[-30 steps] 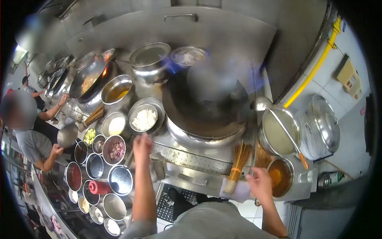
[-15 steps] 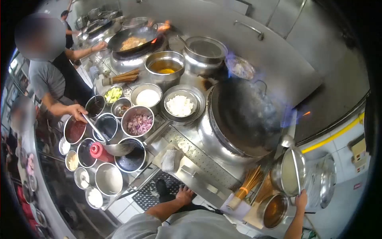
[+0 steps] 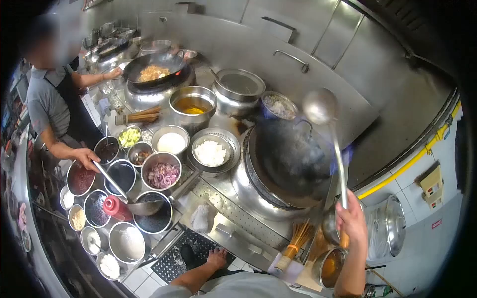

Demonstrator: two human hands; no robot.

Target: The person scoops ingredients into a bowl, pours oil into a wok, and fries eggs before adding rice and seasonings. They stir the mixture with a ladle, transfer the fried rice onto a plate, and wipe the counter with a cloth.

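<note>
Head view: noted left hand low before worktop, with fingers loosely spread, holding nothing visible; then dark wok, hazy inside; ladle raised clear, bowl foremost; right hand, with grip wrapped around shaft near orange handle. Judged stiff, bowl-heavy (perhaps slippery if greasy); best held at handle.
</note>
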